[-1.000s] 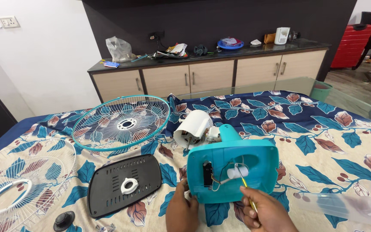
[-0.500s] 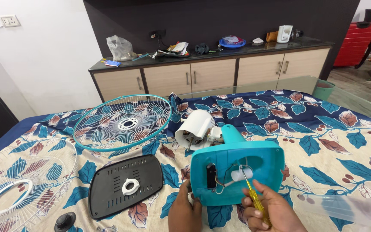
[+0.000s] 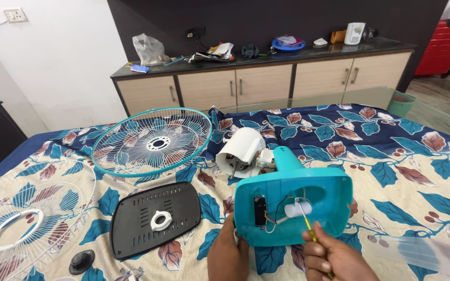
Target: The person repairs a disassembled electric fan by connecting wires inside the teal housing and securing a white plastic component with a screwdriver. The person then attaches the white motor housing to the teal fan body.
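Observation:
A teal fan base (image 3: 323, 193) stands on its edge on a floral bedsheet, its open underside facing me, with wires, a black switch block and a white cylinder inside. My left hand (image 3: 228, 254) grips the base's lower left edge. My right hand (image 3: 334, 258) holds a yellow-handled screwdriver (image 3: 308, 230), whose tip reaches into the cavity by the white cylinder. The white fan motor (image 3: 243, 151) lies just behind the base, joined to its teal neck.
A black base cover plate (image 3: 136, 229) with a white ring lies left of the base. A teal fan guard (image 3: 149, 141) and a white fan guard (image 3: 19, 216) lie further left, with a black knob (image 3: 82, 259) near the front. A cabinet (image 3: 259, 83) with clutter stands behind.
My right hand has shifted up and right with the screwdriver, whose tip now sits at the white cylinder. The base is tipped slightly more upright. The left hand keeps its grip.

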